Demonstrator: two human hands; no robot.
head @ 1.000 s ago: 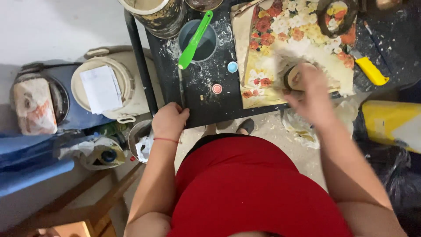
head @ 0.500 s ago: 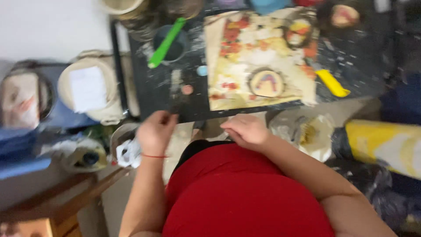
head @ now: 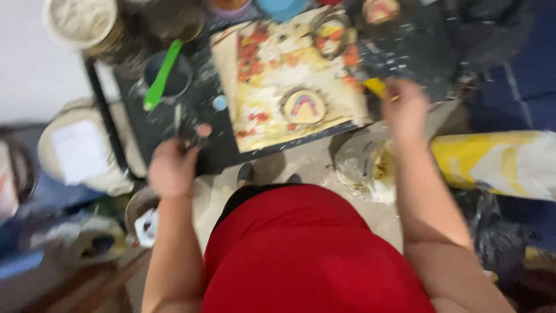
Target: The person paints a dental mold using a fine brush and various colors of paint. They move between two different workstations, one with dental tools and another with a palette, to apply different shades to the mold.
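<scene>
My left hand [head: 172,168] rests with curled fingers on the front edge of a dark, flour-dusted table [head: 417,46], beside a small pink disc [head: 204,130] and a thin metal tool [head: 177,119]. My right hand [head: 405,110] lies over one end of a yellow tool [head: 375,87] at the right edge of a floral mat [head: 266,64]; blur hides its grip. A round flat piece with a coloured arch pattern [head: 304,106] sits on the mat between my hands.
A green spatula [head: 162,75] lies across a dark cup. A small blue disc [head: 219,102] is beside the mat. A powder-filled bucket [head: 81,20] stands at the back left, a white round appliance [head: 81,150] at the left, and a yellow sack [head: 492,162] at the right.
My right hand left the round piece, drew back toward my body, then reached out right onto the yellow tool. My left hand stayed at the table edge. The view shifted.
</scene>
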